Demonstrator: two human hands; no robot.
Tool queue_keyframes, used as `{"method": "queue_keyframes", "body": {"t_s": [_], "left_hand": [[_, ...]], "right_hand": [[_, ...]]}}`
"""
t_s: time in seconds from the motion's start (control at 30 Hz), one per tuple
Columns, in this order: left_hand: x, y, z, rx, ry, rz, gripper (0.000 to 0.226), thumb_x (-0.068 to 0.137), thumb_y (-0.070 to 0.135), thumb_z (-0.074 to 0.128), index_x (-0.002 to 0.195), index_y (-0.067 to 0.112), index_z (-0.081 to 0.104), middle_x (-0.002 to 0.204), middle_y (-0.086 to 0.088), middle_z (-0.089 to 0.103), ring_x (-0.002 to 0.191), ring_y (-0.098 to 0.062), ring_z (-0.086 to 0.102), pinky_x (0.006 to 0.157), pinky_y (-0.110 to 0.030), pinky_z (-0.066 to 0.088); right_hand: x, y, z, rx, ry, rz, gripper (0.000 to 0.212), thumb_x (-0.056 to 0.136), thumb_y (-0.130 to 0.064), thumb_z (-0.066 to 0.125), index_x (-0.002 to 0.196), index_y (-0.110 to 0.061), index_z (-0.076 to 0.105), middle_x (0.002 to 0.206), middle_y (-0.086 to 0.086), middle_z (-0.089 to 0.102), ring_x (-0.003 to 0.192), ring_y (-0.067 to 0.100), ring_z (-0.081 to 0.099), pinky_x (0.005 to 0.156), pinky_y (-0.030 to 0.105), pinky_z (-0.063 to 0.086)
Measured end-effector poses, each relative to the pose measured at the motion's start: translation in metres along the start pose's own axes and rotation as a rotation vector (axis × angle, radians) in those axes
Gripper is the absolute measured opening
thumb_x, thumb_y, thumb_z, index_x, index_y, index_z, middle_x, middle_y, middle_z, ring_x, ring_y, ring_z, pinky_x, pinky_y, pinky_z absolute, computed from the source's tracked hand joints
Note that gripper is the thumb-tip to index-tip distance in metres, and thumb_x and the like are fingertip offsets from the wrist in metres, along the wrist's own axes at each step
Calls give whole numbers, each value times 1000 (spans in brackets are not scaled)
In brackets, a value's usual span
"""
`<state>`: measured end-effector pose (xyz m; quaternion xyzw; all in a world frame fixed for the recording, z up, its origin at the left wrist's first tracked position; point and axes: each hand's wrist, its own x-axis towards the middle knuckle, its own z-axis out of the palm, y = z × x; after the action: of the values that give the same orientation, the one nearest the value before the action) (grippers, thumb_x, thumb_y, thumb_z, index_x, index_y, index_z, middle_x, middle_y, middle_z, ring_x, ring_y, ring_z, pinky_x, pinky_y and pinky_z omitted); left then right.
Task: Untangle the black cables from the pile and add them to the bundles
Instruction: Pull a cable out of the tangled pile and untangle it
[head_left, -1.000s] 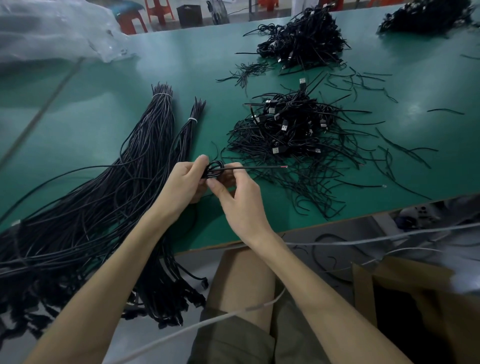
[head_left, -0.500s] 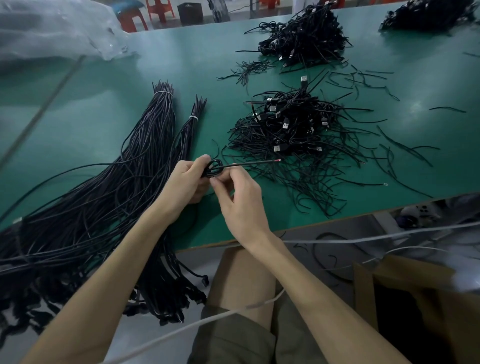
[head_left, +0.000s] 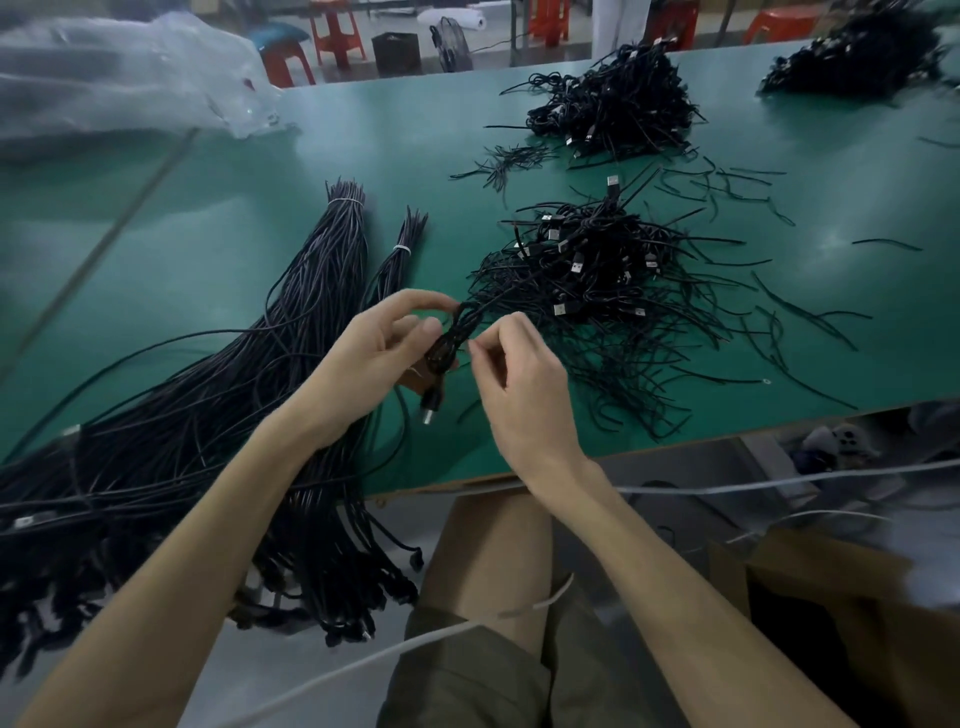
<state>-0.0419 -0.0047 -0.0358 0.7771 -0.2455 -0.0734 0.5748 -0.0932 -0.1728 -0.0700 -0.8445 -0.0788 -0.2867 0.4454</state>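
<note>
1. While two tied bundles lie at the left, the thick bundle (head_left: 322, 280) and the thin bundle (head_left: 399, 254) just beside it, both run lengthwise from the near edge of the green table (head_left: 218, 228) toward its far side, nearer the left hand (head_left: 382, 358).
2. The left hand's fingers curl round one coiled cable (head_left: 451, 338), with the thumb pressed on it.
3. Held above the table between both hands, the coiled cable slants up and right toward the near pile (head_left: 597, 270). Its one plug (head_left: 430, 408) hangs below.
4. The right hand (head_left: 519, 384) pinches thumb and forefinger at the coil's right side, seemingly on a strand.
5. I count three piles: one near and two far piles (head_left: 613, 98) beyond.
</note>
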Motion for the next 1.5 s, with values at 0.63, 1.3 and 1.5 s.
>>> {"method": "queue_keyframes", "body": {"t_s": [0.63,1.3,1.5], "left_hand": [[-5,9,7,563,61,275,40,97,49,55,107,12,68,118,2,54,109,-15,55,89,-23,45],[-13,30,8,-210,-128,-51,36,107,1,44,142,5,56,93,-20,62,89,-25,69,88,-46,60],[-5,27,5,183,3,100,30,92,24,71,123,23,70,102,-10,62,90,-13,62,83,-34,53]], "right_hand": [[3,-5,-32,-109,-96,-272,14,93,5,64,88,0,52,87,5,44,62,30,43,53,50,44],[12,7,-36,-19,27,-145,17,102,-6,61,86,-2,55,85,4,52,68,20,47,61,37,44],[7,4,-35,-5,-37,-178,16,100,-4,60,85,-3,54,85,-2,47,66,19,42,60,34,39]]}}
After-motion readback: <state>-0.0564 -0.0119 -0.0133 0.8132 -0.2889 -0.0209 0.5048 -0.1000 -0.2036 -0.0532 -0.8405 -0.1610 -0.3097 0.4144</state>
